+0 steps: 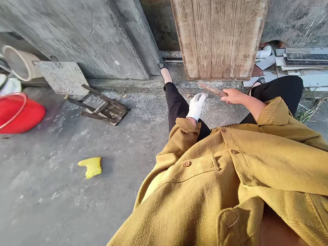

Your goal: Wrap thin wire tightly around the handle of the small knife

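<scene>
My left hand (pixel 197 106) wears a white glove, its fingers pinched together. A thin dark sliver shows at its fingertips, too small to name. My bare right hand (pixel 233 96) is wrapped round the near end of a brown stick-like tool (pixel 212 89). The tool slants away to the left, its far end just above the gloved fingers. Both hands are low over the concrete ground between my legs, in front of the wooden board (pixel 219 33). Whether the tool touches the glove I cannot tell.
Grey slabs (pixel 89 36) lean against the wall. On the left are a red bucket (pixel 29 114), a beige bucket (pixel 28 61) and a small wooden stool (pixel 103 108) on its side. A yellow piece (pixel 92 166) lies on the floor. Stacked strips (pixel 317 62) lie at right.
</scene>
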Tool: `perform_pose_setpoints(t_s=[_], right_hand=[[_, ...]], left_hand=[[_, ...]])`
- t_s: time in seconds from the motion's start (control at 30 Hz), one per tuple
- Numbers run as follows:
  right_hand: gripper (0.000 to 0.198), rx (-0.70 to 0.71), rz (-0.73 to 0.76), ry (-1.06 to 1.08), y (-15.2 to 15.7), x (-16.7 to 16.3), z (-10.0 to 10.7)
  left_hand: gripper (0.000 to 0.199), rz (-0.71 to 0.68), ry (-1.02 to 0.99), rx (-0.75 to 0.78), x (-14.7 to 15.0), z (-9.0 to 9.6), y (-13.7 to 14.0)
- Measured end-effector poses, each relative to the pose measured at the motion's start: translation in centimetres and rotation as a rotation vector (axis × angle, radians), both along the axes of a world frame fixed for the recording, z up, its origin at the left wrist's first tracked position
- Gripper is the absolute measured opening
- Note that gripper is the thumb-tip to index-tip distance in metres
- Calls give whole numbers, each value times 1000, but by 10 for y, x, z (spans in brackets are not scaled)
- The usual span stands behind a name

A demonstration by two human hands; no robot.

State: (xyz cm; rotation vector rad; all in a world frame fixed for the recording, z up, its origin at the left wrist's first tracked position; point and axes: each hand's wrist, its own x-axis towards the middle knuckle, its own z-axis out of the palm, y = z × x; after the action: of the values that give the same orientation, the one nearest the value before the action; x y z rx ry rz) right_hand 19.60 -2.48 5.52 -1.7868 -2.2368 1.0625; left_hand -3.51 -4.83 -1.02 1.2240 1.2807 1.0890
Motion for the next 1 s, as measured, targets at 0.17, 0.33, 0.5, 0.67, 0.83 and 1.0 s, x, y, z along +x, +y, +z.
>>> perform_pose_setpoints(t_s=[0.17, 0.33, 0.5, 0.67, 0.83, 1.0], right_hand=[[16, -91, -93, 148, -9, -8, 1], [32, -586, -150, 566, -14, -8, 11], [44, -486, 33, 550, -14, -13, 11], [20, 269, 59, -73, -24, -38, 7], [27, -22, 11, 286, -25, -44, 14], [22, -360, -82, 652, -22, -37, 21]], left_hand=[[27, -122, 209, 91, 10, -3, -1], [28, -93, 461, 174, -2, -4, 5], [29, -32, 533, 195, -20, 10, -2], [18, -196, 714, 228, -9, 9, -11], [21, -41, 202, 77, -11, -1, -7], [45, -33, -138, 180, -13, 13, -9]])
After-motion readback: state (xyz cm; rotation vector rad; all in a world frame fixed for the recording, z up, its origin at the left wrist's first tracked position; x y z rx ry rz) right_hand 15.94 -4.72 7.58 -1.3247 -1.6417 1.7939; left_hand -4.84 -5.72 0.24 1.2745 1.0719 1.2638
